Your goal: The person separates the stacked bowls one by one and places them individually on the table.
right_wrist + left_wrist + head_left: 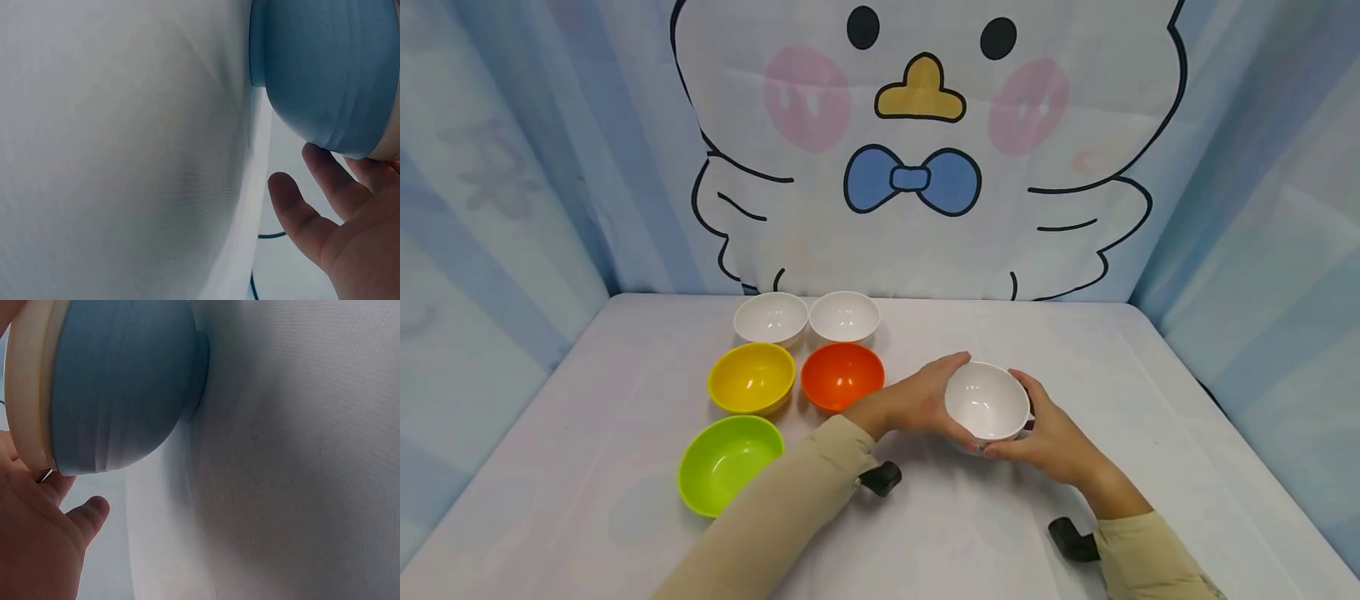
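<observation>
A white-lined bowl [985,403] is held between both hands at the right of centre in the head view. My left hand [923,398] grips its left side, thumb at the near edge and fingers toward the far edge. Opposite it, my right hand [1058,437] grips the right side with the thumb near the front. Both wrist views show a blue outer wall [125,387] under a pale upper band [30,387]; whether this is one bowl or two nested, I cannot tell. The blue foot [257,47] is at the tablecloth.
Left of the hands stand a yellow bowl [751,379], an orange bowl [842,377] and a green bowl [730,465], the green one beside my left sleeve. Behind them are two white bowls [771,318]. A printed curtain [917,250] borders the table's far edge.
</observation>
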Motion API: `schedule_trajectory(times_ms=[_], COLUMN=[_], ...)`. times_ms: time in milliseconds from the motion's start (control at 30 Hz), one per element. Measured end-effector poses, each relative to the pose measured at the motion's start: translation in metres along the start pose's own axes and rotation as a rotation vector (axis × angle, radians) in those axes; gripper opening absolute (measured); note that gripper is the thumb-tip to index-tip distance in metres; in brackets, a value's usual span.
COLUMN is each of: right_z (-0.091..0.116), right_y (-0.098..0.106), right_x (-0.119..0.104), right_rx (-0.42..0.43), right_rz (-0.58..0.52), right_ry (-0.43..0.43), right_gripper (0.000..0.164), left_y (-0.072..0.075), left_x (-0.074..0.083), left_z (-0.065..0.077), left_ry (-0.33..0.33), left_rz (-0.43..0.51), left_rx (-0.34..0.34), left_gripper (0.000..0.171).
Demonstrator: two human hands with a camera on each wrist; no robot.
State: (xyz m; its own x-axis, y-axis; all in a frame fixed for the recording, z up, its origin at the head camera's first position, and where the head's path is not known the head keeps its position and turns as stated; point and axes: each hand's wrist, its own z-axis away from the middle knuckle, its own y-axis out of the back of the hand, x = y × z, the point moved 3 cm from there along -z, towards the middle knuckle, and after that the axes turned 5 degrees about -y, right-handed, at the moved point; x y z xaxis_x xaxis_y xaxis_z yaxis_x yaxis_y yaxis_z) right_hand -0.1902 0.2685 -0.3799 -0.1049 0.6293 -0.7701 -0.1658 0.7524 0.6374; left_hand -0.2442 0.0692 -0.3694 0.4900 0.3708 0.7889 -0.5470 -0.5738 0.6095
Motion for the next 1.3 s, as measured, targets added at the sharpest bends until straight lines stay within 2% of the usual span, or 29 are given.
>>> schedule_trajectory(times_ms=[367,800,1300], right_z=[-0.0002,0.0005,-0.0004], right_y=[-0.0036,-0.0054,-0.0041], right_x=[0.0014,0.0062,0.0069], right_rx=[0.004,0.01,-0.01], right_rz=[-0.001,-0.008,-0.04], right_ry=[0.018,-0.003,0.025], right_gripper=[0.112,0.117,0.107], left_y=[-0.0036,-0.0073,-0.0044], left_x=[-0.0003,-0.0005,0.0045], left_z=[-0.0032,-0.0045,-0.0037], left_ry=[-0.06,-0.051,-0.082], left_rz=[-0.018,0.0,-0.04], left_rx=[-0.015,0.022,0.029], left_gripper=[0.117,0.109,0.104])
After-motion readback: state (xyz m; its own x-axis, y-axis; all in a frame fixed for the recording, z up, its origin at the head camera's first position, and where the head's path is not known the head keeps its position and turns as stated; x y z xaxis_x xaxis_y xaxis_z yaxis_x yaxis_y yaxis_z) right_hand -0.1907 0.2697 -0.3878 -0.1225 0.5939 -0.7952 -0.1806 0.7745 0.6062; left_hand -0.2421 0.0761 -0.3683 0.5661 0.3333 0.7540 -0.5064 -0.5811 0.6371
